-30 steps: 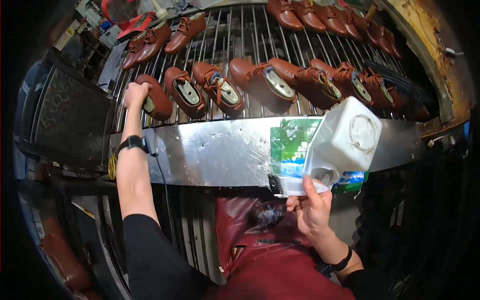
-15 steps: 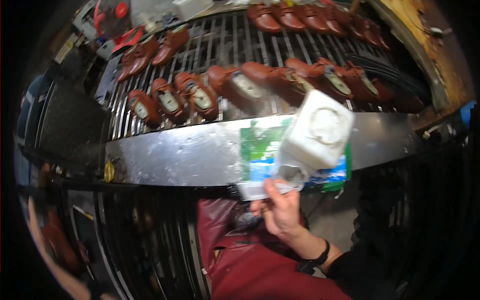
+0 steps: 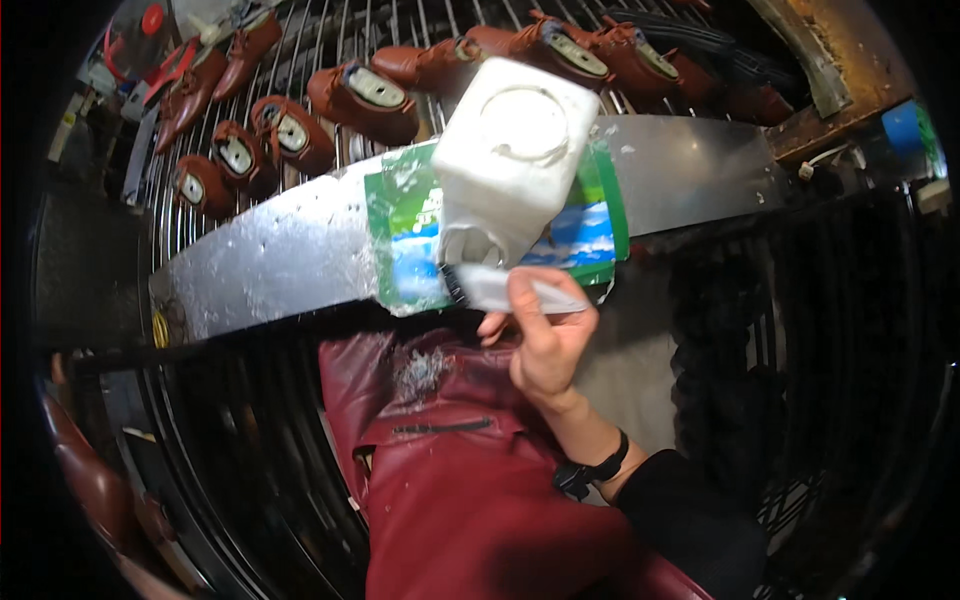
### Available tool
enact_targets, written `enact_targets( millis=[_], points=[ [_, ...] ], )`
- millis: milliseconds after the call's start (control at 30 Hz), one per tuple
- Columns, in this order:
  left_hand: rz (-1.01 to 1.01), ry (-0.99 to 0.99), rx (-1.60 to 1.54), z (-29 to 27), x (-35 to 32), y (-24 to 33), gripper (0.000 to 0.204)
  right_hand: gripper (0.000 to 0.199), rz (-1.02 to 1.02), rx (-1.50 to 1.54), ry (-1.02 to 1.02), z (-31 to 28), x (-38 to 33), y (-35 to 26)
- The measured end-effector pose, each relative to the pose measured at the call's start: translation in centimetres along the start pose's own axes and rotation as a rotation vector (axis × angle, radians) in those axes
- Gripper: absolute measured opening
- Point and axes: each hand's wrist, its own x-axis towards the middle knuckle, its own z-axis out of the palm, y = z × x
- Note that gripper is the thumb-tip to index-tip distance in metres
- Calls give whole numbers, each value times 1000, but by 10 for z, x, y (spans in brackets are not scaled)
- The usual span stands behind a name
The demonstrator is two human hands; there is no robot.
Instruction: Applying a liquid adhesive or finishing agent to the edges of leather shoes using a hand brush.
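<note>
My right hand (image 3: 545, 335) pinches the white handle of a flat brush (image 3: 490, 288) with dark bristles at its left end. Just beyond it, a white plastic jug (image 3: 510, 150) with a cut-open mouth rests on a green and blue printed sheet (image 3: 585, 235). The bristle end is close to the jug's mouth; whether they touch, I cannot tell. My left hand is not visible. A narrow strip of skin, perhaps a forearm, shows at the lower left rim.
Brown leather shoes (image 3: 365, 100) stand in a row on a slatted metal rack (image 3: 345, 30). A metal ledge (image 3: 280, 235) runs along its near side. Another brown shoe (image 3: 90, 465) is at the far left. A red apron (image 3: 450, 480) covers my front.
The view has shifted, so the rack, jug and sheet sit further left and higher. My right hand still holds the brush by the jug. The arm at the left has mostly left the view.
</note>
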Motion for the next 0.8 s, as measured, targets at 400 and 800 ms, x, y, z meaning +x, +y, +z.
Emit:
enact_targets(
  millis=[400, 800],
  points=[
    [244, 113, -242, 209, 91, -123, 40, 15, -480, -995, -66, 1, 10, 40],
    [1025, 378, 17, 304, 72, -302, 38, 17, 523, -41, -240, 66, -1, 52]
  ],
)
